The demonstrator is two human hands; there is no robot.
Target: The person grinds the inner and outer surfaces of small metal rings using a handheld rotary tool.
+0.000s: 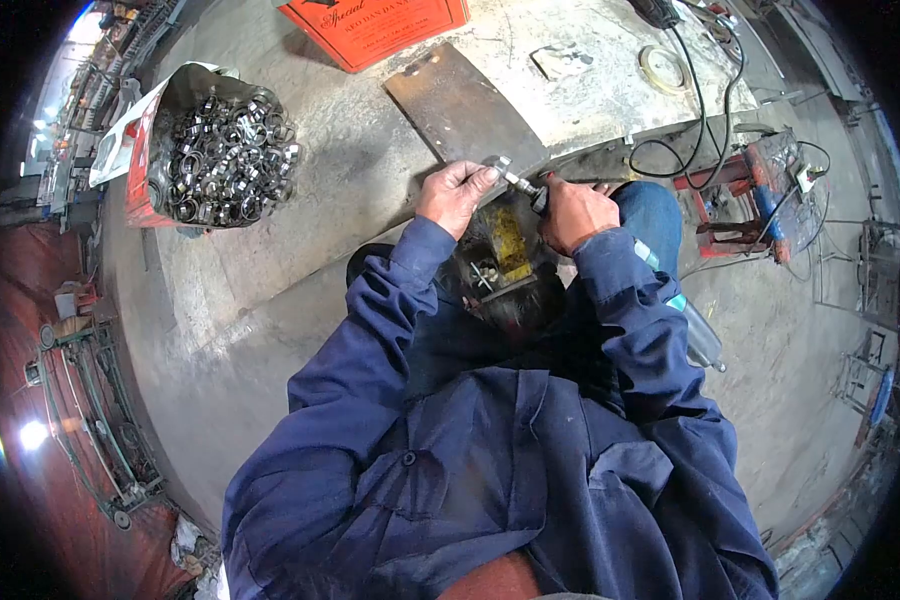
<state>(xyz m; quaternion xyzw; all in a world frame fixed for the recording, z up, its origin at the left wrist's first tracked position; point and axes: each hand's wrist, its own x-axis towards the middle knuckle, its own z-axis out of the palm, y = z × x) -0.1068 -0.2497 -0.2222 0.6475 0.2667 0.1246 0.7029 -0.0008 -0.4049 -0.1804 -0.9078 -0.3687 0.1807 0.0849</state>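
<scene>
Loosely, metal rings (225, 160) crowd the red container (140, 190).

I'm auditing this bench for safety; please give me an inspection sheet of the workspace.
Surface: pale work surface, stained and scuffed.
Job's things: small metal piece at the tip of a hand tool; whether they touch is unclear. Many metal rings heaped in an open container.
Clutter: dark metal plate, red tin and pale ring-shaped item on the surface.
Hands: left hand pinches the metal piece; right hand grips the tool.
Cables: dark cable loops over the surface's right-hand edge.
Surroundings: red-and-blue stand at right; red sheet at left. Other people: nothing seen.
</scene>
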